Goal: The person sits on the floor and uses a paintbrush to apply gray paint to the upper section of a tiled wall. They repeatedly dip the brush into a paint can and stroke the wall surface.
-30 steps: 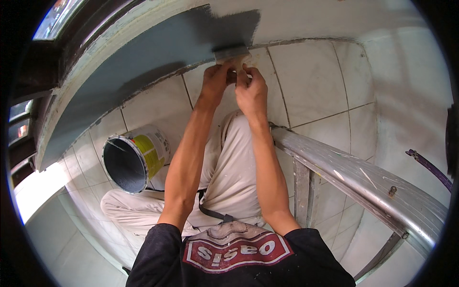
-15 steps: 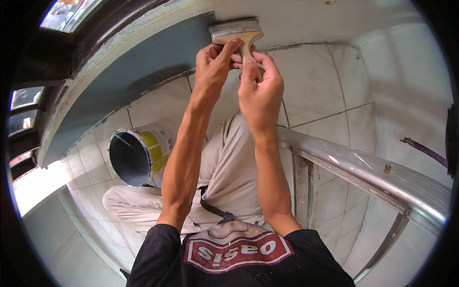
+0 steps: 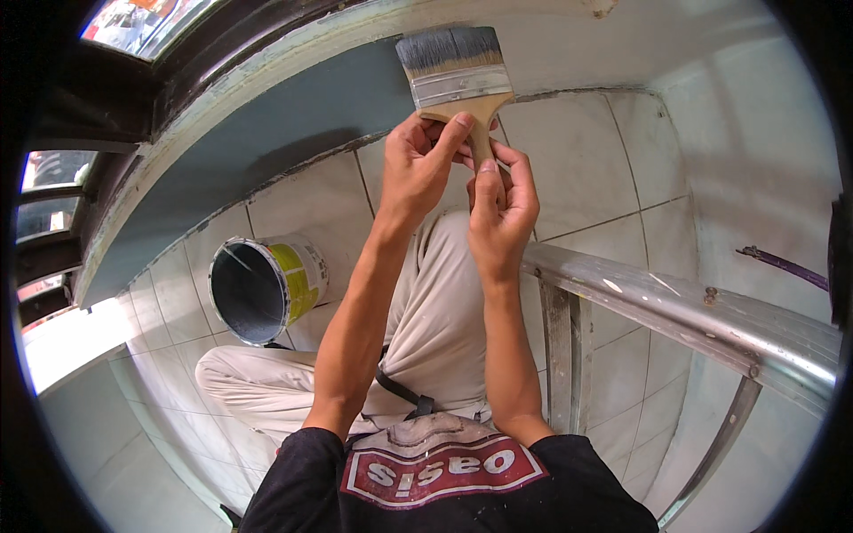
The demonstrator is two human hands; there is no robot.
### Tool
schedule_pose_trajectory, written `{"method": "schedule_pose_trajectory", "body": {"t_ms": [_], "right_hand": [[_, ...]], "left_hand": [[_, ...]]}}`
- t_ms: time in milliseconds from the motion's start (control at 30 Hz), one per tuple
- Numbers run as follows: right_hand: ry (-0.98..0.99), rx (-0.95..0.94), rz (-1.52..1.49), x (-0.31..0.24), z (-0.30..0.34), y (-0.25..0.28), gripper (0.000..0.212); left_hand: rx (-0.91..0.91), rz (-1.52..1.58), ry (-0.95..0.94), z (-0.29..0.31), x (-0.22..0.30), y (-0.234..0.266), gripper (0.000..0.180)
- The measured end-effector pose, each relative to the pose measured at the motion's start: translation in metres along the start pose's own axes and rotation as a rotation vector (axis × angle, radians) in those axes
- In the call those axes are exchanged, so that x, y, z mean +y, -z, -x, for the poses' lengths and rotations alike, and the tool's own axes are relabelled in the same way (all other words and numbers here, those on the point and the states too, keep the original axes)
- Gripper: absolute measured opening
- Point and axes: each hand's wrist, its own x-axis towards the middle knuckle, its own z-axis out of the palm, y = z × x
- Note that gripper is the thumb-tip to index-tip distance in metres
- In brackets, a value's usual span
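A wide flat paintbrush (image 3: 462, 82) points away from me, its bristles dark with grey paint below a metal band. My left hand (image 3: 426, 164) is closed on the brush where the wooden handle widens, thumb on top. Around the narrow lower handle, the fingers of my right hand (image 3: 503, 200) are pinched. Behind the bristles runs the low wall, painted dark grey-blue (image 3: 293, 115) on the left and pale (image 3: 586, 53) on the right. A paint bucket (image 3: 251, 291) with grey paint inside lies left of my left forearm.
A metal ladder (image 3: 649, 302) with paint specks slants across the right side. Dark window frames (image 3: 107, 98) line the upper left above a curved ledge (image 3: 200, 107). Marble-look tiles (image 3: 577, 169) lie under me and beside my folded legs. A dark purple rod (image 3: 782, 266) juts in at the right.
Both hands have shifted slightly right and nearer to me with the paintbrush. The brush has tipped so that its broad face and bristles now show fully.
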Motion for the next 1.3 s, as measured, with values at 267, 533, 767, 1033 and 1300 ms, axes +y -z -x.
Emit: {"method": "schedule_pose_trajectory", "body": {"t_ms": [267,533,767,1033,1300], "right_hand": [[-0.096,-0.06,-0.048,0.039,-0.027,0.001,0.022],[-0.053,-0.064,0.012,0.066,-0.034,-0.015,0.022],[-0.134,-0.065,0.068,0.079,-0.031,-0.014,0.022],[-0.236,-0.034,0.152,0.099,-0.023,-0.011,0.021],[-0.408,-0.072,0.382,0.078,-0.015,0.0,0.029]], "left_hand": [[0.01,-0.024,-0.061,-0.023,-0.024,0.011,0.029],[0.029,-0.086,0.004,-0.04,-0.042,0.034,0.029],[0.029,-0.019,0.038,-0.042,-0.06,0.04,0.029],[0.09,-0.025,0.236,-0.036,-0.097,0.056,0.032],[0.192,0.014,0.49,-0.009,-0.108,0.053,0.032]]}}
